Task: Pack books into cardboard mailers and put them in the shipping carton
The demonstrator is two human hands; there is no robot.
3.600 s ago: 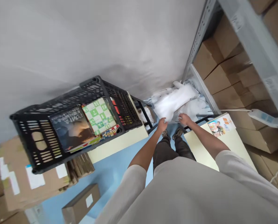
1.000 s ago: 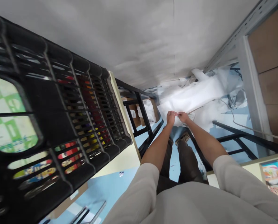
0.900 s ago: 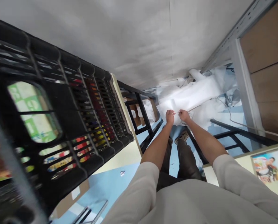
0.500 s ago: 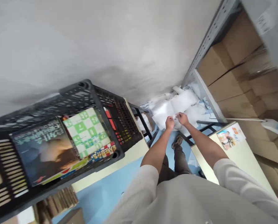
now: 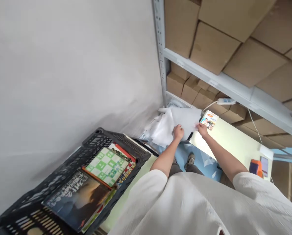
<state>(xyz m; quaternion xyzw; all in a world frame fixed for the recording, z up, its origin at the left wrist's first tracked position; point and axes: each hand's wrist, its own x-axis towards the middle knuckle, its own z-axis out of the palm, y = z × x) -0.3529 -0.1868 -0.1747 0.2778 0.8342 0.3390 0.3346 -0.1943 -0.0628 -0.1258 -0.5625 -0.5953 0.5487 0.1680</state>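
Both hands at work, out in front of the body. Left hand (image 5: 178,132): fingers curled, closed on the near side of a thin white wrapping sheet (image 5: 186,118); the fingertips are tucked under, so the exact hold is hard to read. Right hand (image 5: 202,129): pinching the same sheet at its right edge. The sheet spans the gap between the hands and spreads beyond them, fairly flat there, creased left of the left hand, where it meets a rumpled white heap (image 5: 158,133). (Foam or soft plastic? I can't tell from here.)

Just beyond the right hand and to its right, a book with a picture cover (image 5: 209,120) lies on a pale yellow tabletop (image 5: 230,140). Well left of the left hand, and nearer the body, stands a black plastic crate (image 5: 142,155) holding more books, a green-and-white checkered cover (image 5: 108,166) among them. Past both hands, cardboard boxes (image 5: 218,47) fill the shelving.

Step in hand, as I judge it: holding out a length of sheet and squaring its edge. A sound next move calls for an even pull, both grips kept, and care that the right knuckles don't nudge the nearby book.
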